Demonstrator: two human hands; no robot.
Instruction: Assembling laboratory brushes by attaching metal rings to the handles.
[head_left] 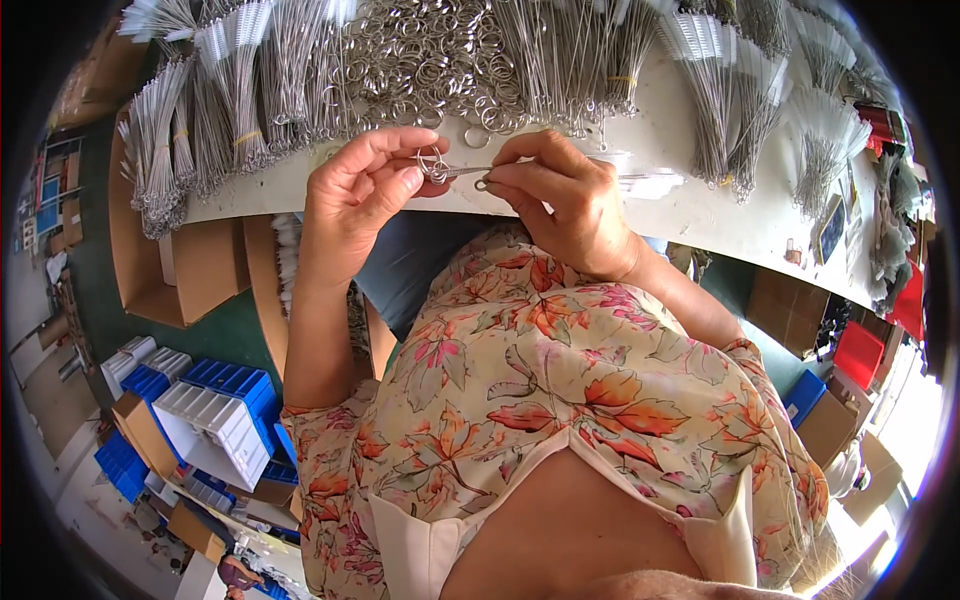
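Observation:
Both my hands meet above the table's front edge. My left hand (365,185) pinches a few small metal rings (436,168) between thumb and fingers. A thin metal piece (466,171), like twisted wire, runs from these rings to my right hand (565,185). My right hand grips its other end with thumb and forefinger, and a small loop (482,185) shows below the fingertips. How the rings and the wire join is too small to make out. Just beyond my hands lies a large heap of loose metal rings (420,60).
Bundles of wire-stemmed brushes with white bristles (235,50) stand left of the heap, with more brushes (710,60) to its right. The white table (680,215) curves across the front. Cardboard boxes (180,270) and blue and white bins (215,420) are at lower left.

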